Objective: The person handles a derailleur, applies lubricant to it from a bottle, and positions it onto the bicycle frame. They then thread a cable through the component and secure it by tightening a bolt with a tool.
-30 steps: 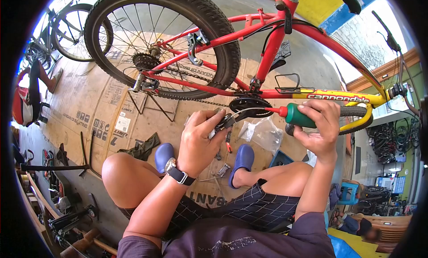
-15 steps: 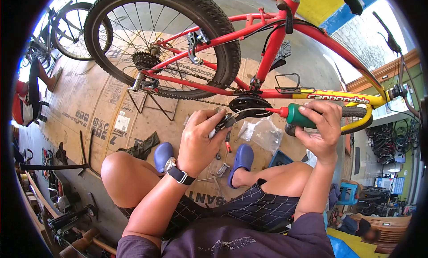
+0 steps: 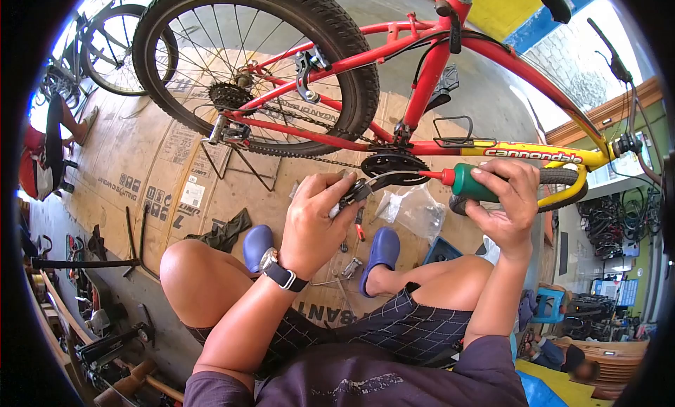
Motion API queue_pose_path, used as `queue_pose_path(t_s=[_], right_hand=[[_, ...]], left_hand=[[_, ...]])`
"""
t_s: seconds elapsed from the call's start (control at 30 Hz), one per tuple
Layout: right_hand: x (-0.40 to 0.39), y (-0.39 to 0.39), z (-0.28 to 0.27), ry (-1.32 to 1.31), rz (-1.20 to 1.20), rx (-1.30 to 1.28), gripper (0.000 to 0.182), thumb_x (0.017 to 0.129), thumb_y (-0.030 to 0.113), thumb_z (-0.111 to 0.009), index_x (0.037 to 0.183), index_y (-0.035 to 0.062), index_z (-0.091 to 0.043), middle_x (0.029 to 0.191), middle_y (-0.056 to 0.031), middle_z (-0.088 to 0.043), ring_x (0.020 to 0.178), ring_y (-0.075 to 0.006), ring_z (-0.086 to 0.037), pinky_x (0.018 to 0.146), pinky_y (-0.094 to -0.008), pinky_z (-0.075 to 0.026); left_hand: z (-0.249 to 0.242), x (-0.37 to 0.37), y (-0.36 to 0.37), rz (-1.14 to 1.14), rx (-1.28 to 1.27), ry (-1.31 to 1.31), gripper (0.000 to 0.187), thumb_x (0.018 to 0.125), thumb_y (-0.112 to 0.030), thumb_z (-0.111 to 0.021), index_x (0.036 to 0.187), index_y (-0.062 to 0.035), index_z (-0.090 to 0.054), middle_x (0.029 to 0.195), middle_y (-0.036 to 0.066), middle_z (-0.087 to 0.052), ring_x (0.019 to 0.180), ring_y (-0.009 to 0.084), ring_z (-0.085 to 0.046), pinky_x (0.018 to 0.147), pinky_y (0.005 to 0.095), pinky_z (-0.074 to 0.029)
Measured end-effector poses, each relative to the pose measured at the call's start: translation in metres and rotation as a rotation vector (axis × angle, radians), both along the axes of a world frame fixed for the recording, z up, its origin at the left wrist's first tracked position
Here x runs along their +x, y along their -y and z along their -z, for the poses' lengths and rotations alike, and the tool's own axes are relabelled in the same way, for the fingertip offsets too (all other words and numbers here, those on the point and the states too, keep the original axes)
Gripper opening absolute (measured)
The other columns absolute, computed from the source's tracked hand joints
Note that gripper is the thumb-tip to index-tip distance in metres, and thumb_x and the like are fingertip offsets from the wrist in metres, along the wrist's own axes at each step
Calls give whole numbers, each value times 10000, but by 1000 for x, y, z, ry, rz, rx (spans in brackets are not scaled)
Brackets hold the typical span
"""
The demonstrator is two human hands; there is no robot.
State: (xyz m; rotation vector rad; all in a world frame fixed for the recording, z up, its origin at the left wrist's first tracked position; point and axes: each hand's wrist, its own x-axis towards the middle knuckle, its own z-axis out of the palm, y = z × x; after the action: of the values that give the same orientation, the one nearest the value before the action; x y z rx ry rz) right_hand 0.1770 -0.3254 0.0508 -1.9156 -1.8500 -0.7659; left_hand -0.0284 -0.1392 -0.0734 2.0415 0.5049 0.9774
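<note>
Head view: my left hand (image 3: 309, 224) pinches the brake part (image 3: 357, 194) steady while my right hand (image 3: 503, 199) grips the green bottle (image 3: 470, 181), nozzle aimed at it.

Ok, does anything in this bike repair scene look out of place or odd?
Nothing looks spilled or broken. The red bike stands with its rear wheel propped on a stand. The left hand grips a small black part, the right hand a green bottle. Small parts and a plastic bag lie loose on the cardboard.
</note>
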Motion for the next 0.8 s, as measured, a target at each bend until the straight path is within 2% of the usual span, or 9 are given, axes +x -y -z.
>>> queue_pose_path(t_s=[0.57, 0.67, 0.8], right_hand=[[1, 0, 0, 7, 0, -6, 549, 528, 54, -808, 1057, 160, -705, 1029, -14, -666, 924, -238, -621, 839, -387, -425], [3, -1, 3, -23, -3, 24, 545, 543, 54, -805, 1069, 136, -691, 1026, -34, -665, 918, -252, -622, 834, -395, -431], [6, -2, 5, -32, -5, 60, 545, 555, 59, -804, 1082, 107, -674, 1017, -56, -665, 909, -267, -627, 825, -406, -439]], left_hand=[[-1, 0, 0, -6, -9, -4, 371, 790, -73, -799, 1152, -31, -727, 1019, 119, -692, 866, 229, -683, 743, 319, -545], [-5, 1, 3, 9, -201, 6, 353, 817, -107, -803, 1147, -8, -723, 963, 83, -706, 777, 158, -669, 691, 281, -530], [-12, -2, -4, 140, -683, -110, 310, 865, -155, -793, 1112, 22, -729, 897, 33, -701, 678, 64, -602, 606, 227, -482]])
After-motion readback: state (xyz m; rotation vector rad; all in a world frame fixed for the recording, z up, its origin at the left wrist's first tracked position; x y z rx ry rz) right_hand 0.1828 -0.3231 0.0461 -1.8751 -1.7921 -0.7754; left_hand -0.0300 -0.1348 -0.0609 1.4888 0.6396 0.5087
